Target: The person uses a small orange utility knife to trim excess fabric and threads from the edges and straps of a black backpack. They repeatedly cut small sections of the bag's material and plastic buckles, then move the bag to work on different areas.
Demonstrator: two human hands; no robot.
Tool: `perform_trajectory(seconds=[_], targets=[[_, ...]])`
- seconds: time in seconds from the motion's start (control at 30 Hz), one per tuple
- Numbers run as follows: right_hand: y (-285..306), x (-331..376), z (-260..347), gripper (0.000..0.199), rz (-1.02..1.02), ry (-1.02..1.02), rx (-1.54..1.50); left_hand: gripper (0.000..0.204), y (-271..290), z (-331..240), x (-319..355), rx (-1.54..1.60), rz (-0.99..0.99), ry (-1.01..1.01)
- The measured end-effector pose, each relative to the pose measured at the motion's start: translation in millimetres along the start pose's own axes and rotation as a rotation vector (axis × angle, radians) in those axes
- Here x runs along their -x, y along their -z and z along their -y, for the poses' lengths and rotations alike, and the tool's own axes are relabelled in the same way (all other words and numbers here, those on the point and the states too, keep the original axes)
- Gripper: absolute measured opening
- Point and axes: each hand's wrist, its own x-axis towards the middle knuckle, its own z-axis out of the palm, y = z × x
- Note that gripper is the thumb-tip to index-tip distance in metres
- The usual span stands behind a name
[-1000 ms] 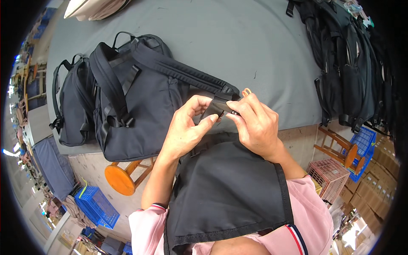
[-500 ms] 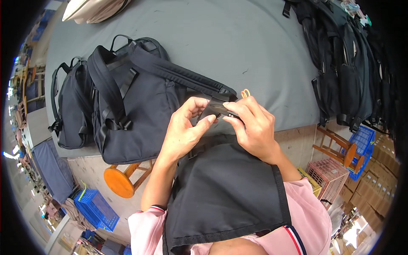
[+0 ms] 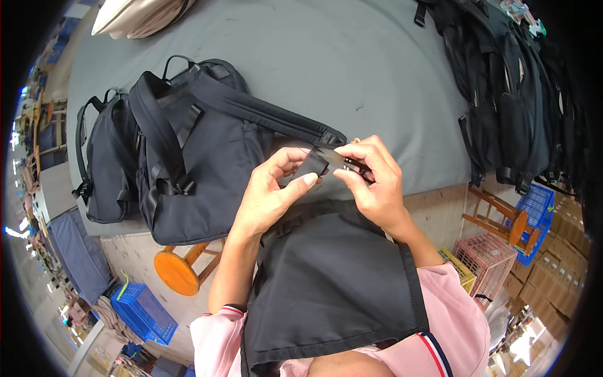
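Note:
My left hand [image 3: 267, 196] pinches a black webbing strap [image 3: 312, 164] between thumb and fingers. The strap lies by the lower end of the padded shoulder strap [image 3: 276, 115] of a black backpack [image 3: 213, 166] lying on the table. My right hand [image 3: 384, 188] is closed on a small black-handled cutting tool [image 3: 349, 164] with a shiny blade, whose exact kind is hard to make out. The blade points left and meets or overlaps the webbing; whether it touches is unclear. My fingers hide part of both.
A second black backpack [image 3: 110, 163] lies at the left of the grey table [image 3: 377, 81]. Several black bags [image 3: 515, 100] hang over its right end. A beige bag [image 3: 138, 16] sits at the far left. Below are a wooden stool [image 3: 178, 271] and a blue crate [image 3: 143, 309].
The tool has shifted in my right hand, and its shiny blade now shows more. The webbing in my left hand is turned more upright. The backpacks stay in place.

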Motion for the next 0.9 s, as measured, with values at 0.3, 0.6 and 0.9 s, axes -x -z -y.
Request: perform_trajectory(seconds=[0.3, 0.6, 0.9], targets=[[-19, -10, -13, 0.019, -0.040, 0.007, -0.072, 0.041, 12, 12, -1, 0.339, 0.173, -0.019], [-21, -12, -8, 0.019, 0.072, -0.711, -0.870, 0.025, -17, 13, -9, 0.208, -0.104, -0.001], [-12, -1, -9, 0.015, -0.141, 0.013, -0.089, 0.015, -23, 21, -9, -0.112, -0.251, -0.035]])
